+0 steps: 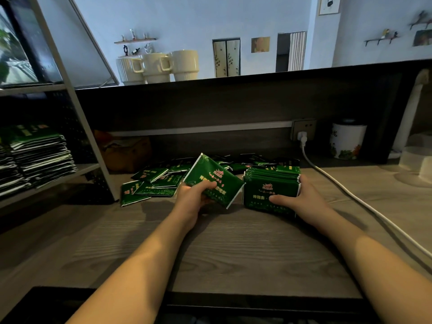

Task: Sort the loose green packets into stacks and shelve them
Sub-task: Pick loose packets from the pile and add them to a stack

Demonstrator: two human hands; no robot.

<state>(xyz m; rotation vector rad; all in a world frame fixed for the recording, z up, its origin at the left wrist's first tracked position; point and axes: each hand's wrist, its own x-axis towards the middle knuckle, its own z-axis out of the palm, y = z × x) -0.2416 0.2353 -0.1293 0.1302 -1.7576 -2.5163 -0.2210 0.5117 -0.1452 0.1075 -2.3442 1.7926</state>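
Two forearms reaching over table point(210, 242). Left hand point(194, 197) pinching single green packet point(214, 181), tilting it, long edge slanting toward stack point(271, 190) just right of it. Right hand point(301, 197) gripping stack upright on table. Loose packets point(152, 181) lying left of stack, nearer left hand.

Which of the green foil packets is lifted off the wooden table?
The single green foil packet gripped by the left hand, tilted above the wooden table; the other loose packets lie flat.
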